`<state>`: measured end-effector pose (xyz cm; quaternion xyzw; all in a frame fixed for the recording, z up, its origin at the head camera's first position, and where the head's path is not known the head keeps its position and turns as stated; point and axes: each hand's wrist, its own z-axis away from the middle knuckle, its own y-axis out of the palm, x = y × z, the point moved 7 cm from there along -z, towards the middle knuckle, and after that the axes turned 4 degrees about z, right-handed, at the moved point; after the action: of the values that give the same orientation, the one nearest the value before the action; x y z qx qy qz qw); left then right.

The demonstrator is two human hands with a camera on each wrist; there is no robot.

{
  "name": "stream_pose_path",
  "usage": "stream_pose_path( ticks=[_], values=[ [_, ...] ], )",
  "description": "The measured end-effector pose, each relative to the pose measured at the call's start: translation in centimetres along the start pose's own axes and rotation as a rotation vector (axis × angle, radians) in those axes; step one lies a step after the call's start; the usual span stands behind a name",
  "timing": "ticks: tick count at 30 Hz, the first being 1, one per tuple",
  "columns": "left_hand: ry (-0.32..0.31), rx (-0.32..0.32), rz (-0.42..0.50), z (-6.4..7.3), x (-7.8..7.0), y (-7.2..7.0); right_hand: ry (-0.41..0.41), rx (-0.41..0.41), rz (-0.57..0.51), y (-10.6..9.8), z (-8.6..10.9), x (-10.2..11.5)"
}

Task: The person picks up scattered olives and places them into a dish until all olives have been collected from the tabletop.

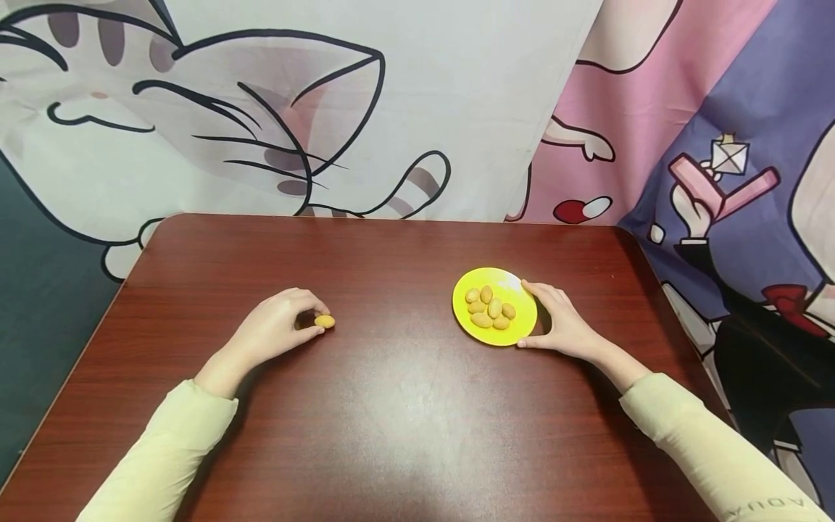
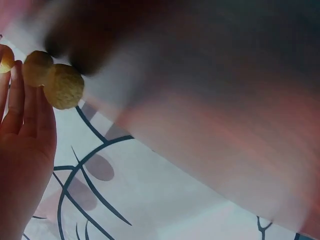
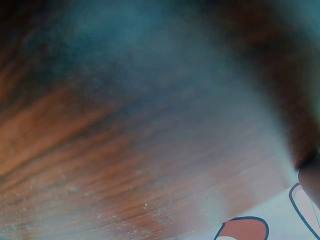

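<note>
My left hand (image 1: 277, 326) pinches a small yellow oval nut-like piece (image 1: 324, 320) between thumb and fingertips, low over the table's left half. In the left wrist view, rough yellow-brown pieces (image 2: 64, 86) show by the fingers of a hand (image 2: 27, 150); blur hides how they are held. A round yellow plate (image 1: 462, 319) stands right of the middle with several similar oval pieces (image 1: 495, 308) grouped on it. My right hand (image 1: 564, 322) grips the plate's right edge, thumb at the near side and fingers at the far side. The right wrist view hides this grip.
The brown wooden table (image 1: 391, 406) has a far edge against a hanging cloth (image 1: 457, 87) with cartoon cats. On the right hangs a purple and pink printed cloth (image 1: 724, 94). Bare tabletop lies between the left hand and the plate.
</note>
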<state>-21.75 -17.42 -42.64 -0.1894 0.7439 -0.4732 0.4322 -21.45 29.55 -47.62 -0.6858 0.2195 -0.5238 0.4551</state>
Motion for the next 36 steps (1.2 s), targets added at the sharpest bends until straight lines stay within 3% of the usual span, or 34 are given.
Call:
stream_pose_path(
  ticks=[6, 16, 30, 36],
  values=[
    [-0.018, -0.004, 0.025, -1.3, -0.8, 0.5, -0.005, -0.002, 0.007, -0.1, 0.0, 0.1],
    [0.017, -0.029, 0.055, -4.7, -3.2, 1.1, -0.003, -0.004, 0.014, -0.1, 0.1, 0.1],
    [0.073, 0.004, 0.083, -9.6, -6.0, 2.5, -0.013, -0.013, 0.013, 0.0, 0.0, 0.1],
    [0.077, 0.016, 0.104, -11.5, -7.1, 3.7, -0.017, -0.018, 0.014, 0.1, 0.0, 0.0]
  ],
)
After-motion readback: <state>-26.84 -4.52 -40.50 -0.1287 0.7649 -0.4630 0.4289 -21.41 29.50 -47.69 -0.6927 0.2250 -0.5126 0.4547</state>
